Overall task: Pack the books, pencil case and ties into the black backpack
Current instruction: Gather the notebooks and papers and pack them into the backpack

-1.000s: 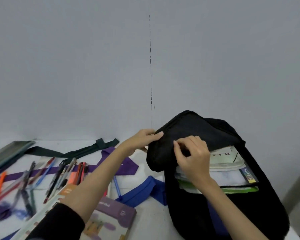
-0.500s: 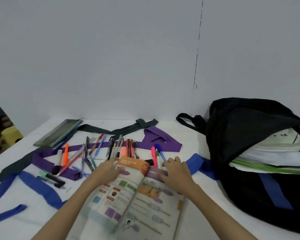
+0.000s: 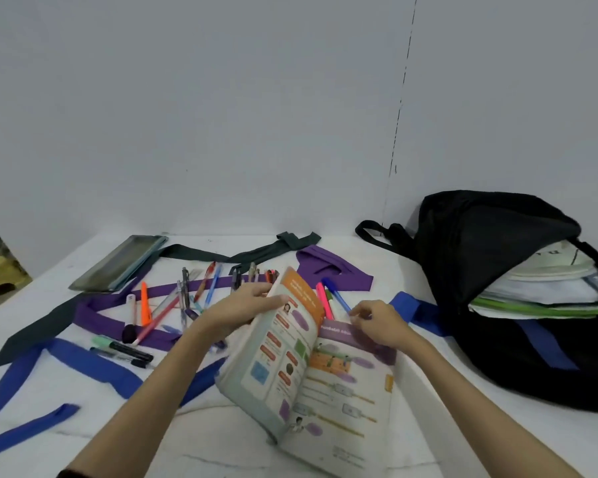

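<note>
- Nearest me, an open book (image 3: 311,381) lay on the white table (image 3: 446,426), its left half lifted and tilted toward closing over the right half, which lay flat.
- The left hand (image 3: 242,307) gripped the raised half at its top edge, fingers curled over the page and thumb behind as far as I could tell.
- The right hand (image 3: 380,322) rested on the top of the flat right-hand page, fingers bent and pressing there; whether it pinched the paper I could not tell.
- I judged the step in hand to be closing this book so it could go into the bag; next it would need folding shut, a firm grip on the spine, and a carry to the right.
- Left of the book, blue ties (image 3: 83,367) trailed across the table, well apart from the bag.
- Beyond the hands, loose pens (image 3: 187,298) lay scattered over a purple tie (image 3: 118,322), with a green tie (image 3: 201,252) behind them.
- A flat pencil case (image 3: 118,263) sat at the far left, untouched, none of the pens in it.
- Far right, the backpack (image 3: 480,257) lay on its side with its mouth open, books (image 3: 546,288) already stacked inside.
- The opening looked fairly full, so sliding another book in would likely call for one hand holding the flap up.
</note>
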Available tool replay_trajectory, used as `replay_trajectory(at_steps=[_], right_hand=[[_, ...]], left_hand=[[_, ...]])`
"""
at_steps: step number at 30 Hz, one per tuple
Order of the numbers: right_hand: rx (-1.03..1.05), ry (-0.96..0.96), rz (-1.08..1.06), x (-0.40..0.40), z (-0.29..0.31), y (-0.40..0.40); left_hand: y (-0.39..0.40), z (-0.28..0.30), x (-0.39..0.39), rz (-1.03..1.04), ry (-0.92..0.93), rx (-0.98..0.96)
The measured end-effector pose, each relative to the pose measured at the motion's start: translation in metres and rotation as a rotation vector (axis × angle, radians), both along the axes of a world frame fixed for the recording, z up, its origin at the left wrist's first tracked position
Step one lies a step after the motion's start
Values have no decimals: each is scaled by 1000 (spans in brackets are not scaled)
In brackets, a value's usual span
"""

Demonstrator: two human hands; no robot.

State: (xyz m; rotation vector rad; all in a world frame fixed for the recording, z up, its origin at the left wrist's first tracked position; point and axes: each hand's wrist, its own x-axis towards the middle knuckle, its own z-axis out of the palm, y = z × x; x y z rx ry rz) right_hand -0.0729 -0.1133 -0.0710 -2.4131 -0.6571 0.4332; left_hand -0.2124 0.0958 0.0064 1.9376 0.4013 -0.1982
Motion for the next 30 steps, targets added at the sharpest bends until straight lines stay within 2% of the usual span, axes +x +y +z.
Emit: replay_trajectory(at_steps=[2, 4, 7, 10, 12, 15, 17, 19, 21, 24, 26, 30], right_hand=[[128, 66, -68, 1, 8, -12], [257, 201, -132, -5, 15, -26], [281, 283, -199, -15, 22, -42], [287, 339, -222, -17, 14, -51], [292, 290, -257, -18, 8, -56], [192, 221, -189, -20, 1, -59], [124, 183, -162, -21, -5, -55], [89, 146, -182, -22, -9, -48], [137, 163, -216, -21, -9, -43], [252, 267, -219, -21, 4, -41], [315, 287, -185, -20, 23, -45], [536, 172, -80, -21, 82, -55]], left_hand=[[-22, 0, 6, -109, 19, 9], [-51, -10, 14, -205, -6, 115], [-90, -28, 25, -320, -32, 267], [-104, -42, 35, -417, 103, 278], [-94, -53, 38, -377, 65, 360], [-70, -71, 39, -231, -37, 671], [-64, -78, 35, -175, -38, 706], [-63, -81, 34, -147, -8, 639], [-62, -84, 34, -109, 4, 544], [-59, -74, 31, 11, -10, 154], [-54, -57, 29, -13, -46, -49], [-50, -17, 30, -99, -191, -218]])
